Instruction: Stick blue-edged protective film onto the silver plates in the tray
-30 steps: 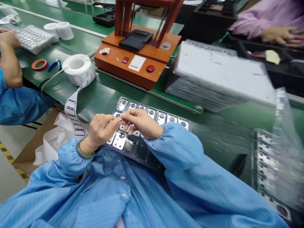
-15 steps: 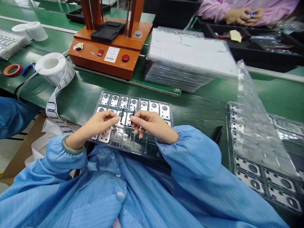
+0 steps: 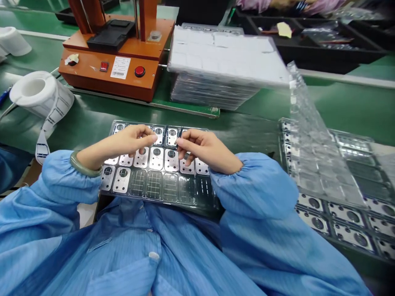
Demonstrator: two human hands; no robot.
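My left hand (image 3: 123,144) lies over the upper left of a clear plastic tray (image 3: 154,189), its fingertips close to the top row. Rows of small silver metal plates (image 3: 156,158) with round centres sit in the tray's pockets, and the lowest row of pockets holds no plates. My right hand (image 3: 203,150) is just to the right, thumb and forefinger pressed together over a plate (image 3: 172,137). Whether they pinch anything small is hidden. The two hands are close but apart.
An orange bench machine (image 3: 111,65) stands ahead. A stack of trays (image 3: 216,90) sits to its right. A label roll (image 3: 33,88) trails a strip at left. A filled tray under clear film (image 3: 324,172) lies at right. A co-worker's pink sleeves (image 3: 286,3) show beyond black bins (image 3: 314,45).
The whole scene has shifted left and up as my head turned. The dark strip between my fingers no longer shows, and my hands have moved slightly apart.
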